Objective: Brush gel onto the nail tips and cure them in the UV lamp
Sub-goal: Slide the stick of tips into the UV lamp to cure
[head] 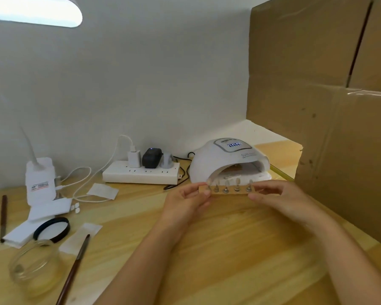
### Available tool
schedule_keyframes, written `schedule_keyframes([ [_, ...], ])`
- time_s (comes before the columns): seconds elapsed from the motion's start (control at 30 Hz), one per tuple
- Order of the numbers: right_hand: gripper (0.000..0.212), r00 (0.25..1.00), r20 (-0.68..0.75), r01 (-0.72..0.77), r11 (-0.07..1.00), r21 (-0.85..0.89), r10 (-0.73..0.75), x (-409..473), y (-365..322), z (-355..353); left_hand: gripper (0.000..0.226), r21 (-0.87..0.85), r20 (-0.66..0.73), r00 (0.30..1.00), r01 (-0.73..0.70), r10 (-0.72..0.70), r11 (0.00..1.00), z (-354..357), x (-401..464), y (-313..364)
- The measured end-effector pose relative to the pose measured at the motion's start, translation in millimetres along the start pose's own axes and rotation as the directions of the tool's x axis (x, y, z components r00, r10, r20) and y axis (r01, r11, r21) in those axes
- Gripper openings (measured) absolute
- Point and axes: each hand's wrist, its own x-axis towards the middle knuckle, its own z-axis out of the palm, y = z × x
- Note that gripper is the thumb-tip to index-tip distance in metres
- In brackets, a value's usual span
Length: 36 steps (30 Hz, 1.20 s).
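A flat brown rectangular strip [229,192] carrying a row of pale nail tips on small silver stands [226,187] is held level between both hands, just above the light wooden desk [229,249]. The left hand [186,200] pinches its left end in a narrow grip; the right hand [277,197] pinches the right end likewise. Just beyond the strip sits the white domed UV lamp [227,160] (its display lit), opening towards the near side. A brown-handled brush [73,269] lies at near left, well apart.

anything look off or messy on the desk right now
Nothing looks spilled or damaged. The wooden strip of nail tips is held level by the left hand and right hand before the UV lamp. Only loose white papers lie scattered at left.
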Motion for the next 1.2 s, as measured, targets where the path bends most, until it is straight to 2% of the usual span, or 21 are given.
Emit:
schedule_keyframes([
  [0.1,0.029,0.991,0.129,0.001,0.990,-0.144,0.018,26,-5,-7,0.019,-0.015,-0.042,0.999,-0.031,0.030,0.999,-5,3,0],
  [0.17,0.022,0.997,0.072,0.020,0.967,-0.253,-0.001,47,-2,-2,0.019,-0.007,-0.060,0.998,-0.036,0.035,0.999,-5,5,-1],
  [0.23,0.025,0.999,-0.005,0.036,0.939,-0.342,-0.040,68,4,7,0.018,-0.008,-0.079,0.996,-0.044,0.043,0.999,-5,6,-2],
  [0.3,0.029,0.998,-0.020,0.046,0.895,-0.444,-0.061,84,8,16,0.017,-0.009,-0.075,0.996,-0.050,0.050,0.999,-6,8,-2],
  [0.4,0.027,0.999,-0.024,0.004,0.774,-0.634,-0.025,108,12,26,0.016,-0.021,-0.055,0.997,-0.060,0.058,0.998,-7,10,-4],
  [0.47,0.021,0.994,-0.105,-0.075,0.616,-0.784,-0.014,119,12,29,0.013,-0.055,-0.060,0.996,-0.070,0.066,0.996,-8,12,-5],
  [0.5,0.023,0.990,-0.136,-0.095,0.555,-0.826,-0.032,122,11,31,0.012,-0.068,-0.063,0.996,-0.074,0.069,0.995,-7,13,-6],
  [0.6,0.027,0.990,-0.144,-0.123,0.470,-0.874,-0.009,128,11,33,0.011,-0.094,-0.063,0.996,-0.075,0.069,0.993,-8,14,-7],
  [0.7,0.024,0.993,-0.117,-0.104,0.481,-0.871,0.003,129,15,33,0.011,-0.109,-0.059,0.996,-0.073,0.067,0.991,-9,14,-7],
  [0.8,0.028,0.987,-0.118,-0.046,0.501,-0.864,-0.112,123,14,30,0.011,-0.110,-0.060,0.996,-0.077,0.071,0.991,-8,13,-6],
  [0.87,0.029,0.977,-0.106,0.017,0.563,-0.826,-0.185,116,16,27,0.011,-0.110,-0.064,0.996,-0.076,0.069,0.991,-8,12,-6],
  [1.0,0.034,0.985,-0.113,0.026,0.746,-0.666,-0.134,94,21,22,0.011,-0.101,-0.073,0.995,-0.075,0.068,0.992,-6,12,-5],
  [1.2,0.027,0.969,-0.144,0.077,0.792,-0.605,-0.203,45,34,-5,0.011,-0.098,-0.080,0.994,-0.085,0.077,0.992,-5,11,-5],
])
